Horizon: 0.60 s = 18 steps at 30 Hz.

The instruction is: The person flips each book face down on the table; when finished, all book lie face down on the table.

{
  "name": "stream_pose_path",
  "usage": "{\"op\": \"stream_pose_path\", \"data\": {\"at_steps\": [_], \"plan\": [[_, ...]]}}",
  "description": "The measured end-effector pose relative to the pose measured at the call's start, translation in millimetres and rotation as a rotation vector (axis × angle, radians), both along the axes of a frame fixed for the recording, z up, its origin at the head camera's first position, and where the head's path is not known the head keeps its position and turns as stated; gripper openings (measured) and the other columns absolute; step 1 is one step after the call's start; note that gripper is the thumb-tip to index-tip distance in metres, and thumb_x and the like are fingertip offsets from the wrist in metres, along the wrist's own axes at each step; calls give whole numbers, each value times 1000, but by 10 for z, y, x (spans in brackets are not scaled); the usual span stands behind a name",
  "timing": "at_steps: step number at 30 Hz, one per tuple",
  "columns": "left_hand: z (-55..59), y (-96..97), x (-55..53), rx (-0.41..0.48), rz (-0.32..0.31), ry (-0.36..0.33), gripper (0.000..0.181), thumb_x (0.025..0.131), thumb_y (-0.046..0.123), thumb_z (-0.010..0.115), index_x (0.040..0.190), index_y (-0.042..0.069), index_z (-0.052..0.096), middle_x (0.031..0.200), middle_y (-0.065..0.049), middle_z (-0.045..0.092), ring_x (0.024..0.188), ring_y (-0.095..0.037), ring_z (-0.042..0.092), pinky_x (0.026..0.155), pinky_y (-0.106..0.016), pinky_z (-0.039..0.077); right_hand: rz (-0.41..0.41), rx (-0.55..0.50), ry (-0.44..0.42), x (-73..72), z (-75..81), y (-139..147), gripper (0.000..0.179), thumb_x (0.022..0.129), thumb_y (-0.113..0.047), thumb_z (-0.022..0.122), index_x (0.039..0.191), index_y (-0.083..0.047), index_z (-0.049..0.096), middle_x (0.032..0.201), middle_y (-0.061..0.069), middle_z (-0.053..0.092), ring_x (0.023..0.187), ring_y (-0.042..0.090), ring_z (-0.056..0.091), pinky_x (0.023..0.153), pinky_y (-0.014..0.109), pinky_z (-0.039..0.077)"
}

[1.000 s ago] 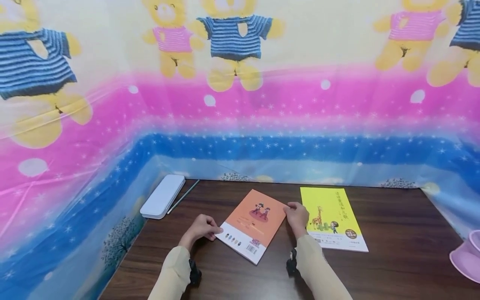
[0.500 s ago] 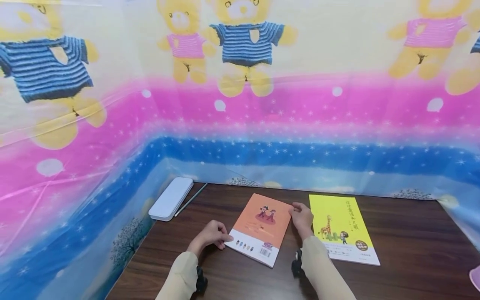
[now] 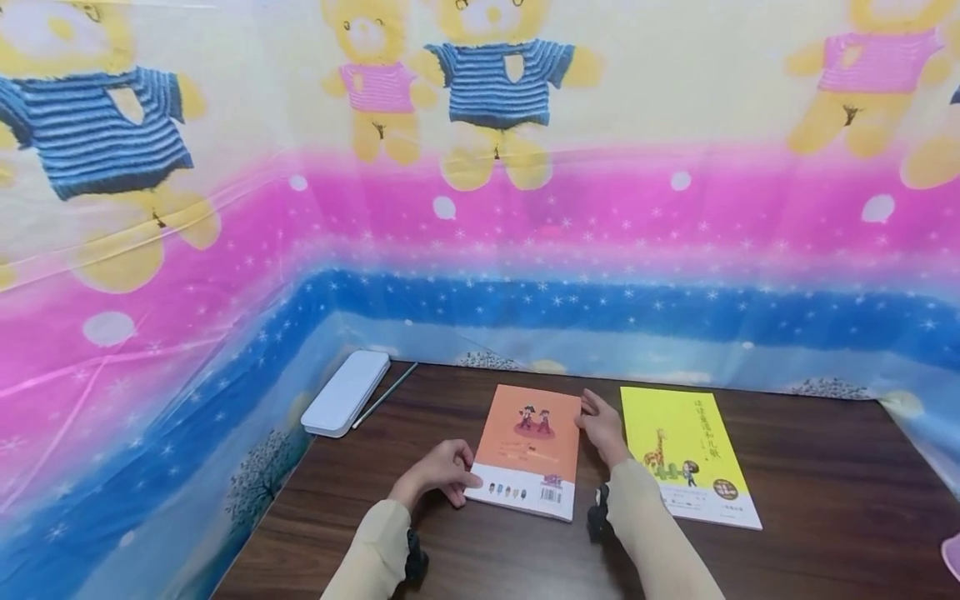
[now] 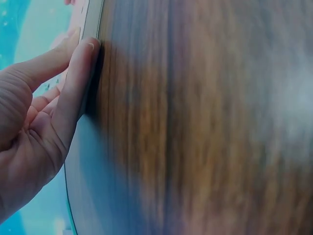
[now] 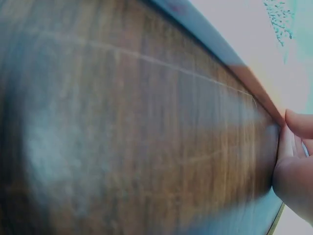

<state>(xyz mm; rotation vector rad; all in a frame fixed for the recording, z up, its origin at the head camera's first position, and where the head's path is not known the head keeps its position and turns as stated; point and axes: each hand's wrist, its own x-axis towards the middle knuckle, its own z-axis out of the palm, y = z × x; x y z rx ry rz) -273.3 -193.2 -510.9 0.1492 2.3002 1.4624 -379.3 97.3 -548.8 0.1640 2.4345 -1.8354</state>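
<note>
In the head view, an orange book with a white lower band lies on the dark wooden table, set nearly straight. My left hand pinches its near left corner, thumb above and a finger beneath. The left wrist view shows that hand at the book's thin edge. On the opposite side, my right hand holds the right edge near the far corner. Only part of the right hand shows in the right wrist view, with the thumb against the book's edge.
A yellow book with a giraffe picture lies just right of my right hand. At the back left are a white case and a thin pencil-like stick. A pink object is cut off at the right edge. Printed cloth hangs behind the table.
Both hands have turned the orange book counterclockwise, its near end swinging right, so it lies straighter. The left hand moved with its corner. The head view has also shifted slightly.
</note>
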Motion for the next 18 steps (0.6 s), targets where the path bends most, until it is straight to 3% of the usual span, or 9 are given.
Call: {"op": "stream_pose_path", "data": {"at_steps": [9,18], "plan": [[-34,98,-15,39,2,-13,29,87,1,70,105,-4,48,59,-4,55,45,-11,61,50,-32,57,-98,4,-8,-1,32,-80,44,96,-4,51,140,-2,46,139,21,52,129,36,51,105,47,47],[-32,77,-63,18,25,-21,30,87,4,71,107,-3,49,61,-4,56,45,-11,61,50,-31,57,-16,1,-29,19,41,-48,54,96,-4,52,148,-5,38,148,20,46,137,36,44,109,48,42]]}}
